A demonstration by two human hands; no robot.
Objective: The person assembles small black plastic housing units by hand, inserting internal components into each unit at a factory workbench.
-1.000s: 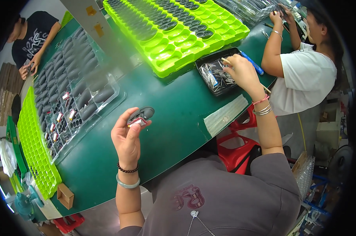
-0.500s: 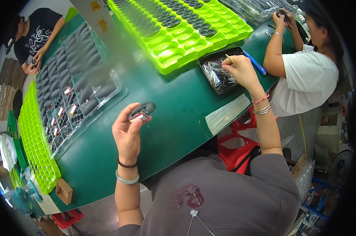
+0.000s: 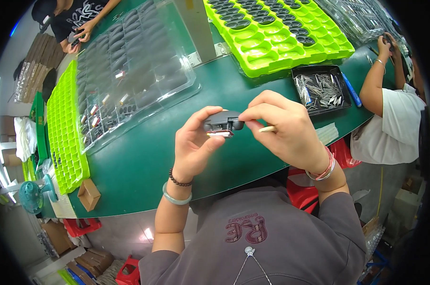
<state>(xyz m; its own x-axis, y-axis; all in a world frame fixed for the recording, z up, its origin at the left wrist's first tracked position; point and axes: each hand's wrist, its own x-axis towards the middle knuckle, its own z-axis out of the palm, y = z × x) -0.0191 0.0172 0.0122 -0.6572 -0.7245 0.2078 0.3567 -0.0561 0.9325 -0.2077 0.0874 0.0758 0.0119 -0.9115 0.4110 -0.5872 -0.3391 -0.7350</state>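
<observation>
My left hand is closed round a dark grey oval plastic housing, with its inner side showing. A small white and red block sticks out at the housing's near side, next to my thumb. My right hand meets the housing's right end with pinched fingertips; anything tiny between them cannot be made out. A short pale stick is tucked in the same hand, its blunt end pointing left. To the right stands a black tray of thin metal pins.
A clear plastic tray of dark oval shells lies on the green table at left. Bright green trays stand behind and far left. A metal post, a blue marker and a small cardboard box are nearby. Two people work alongside.
My right hand has left the pin tray and come to the housing, still with the pale stick. My left hand has turned the housing toward it. The whole view has shifted.
</observation>
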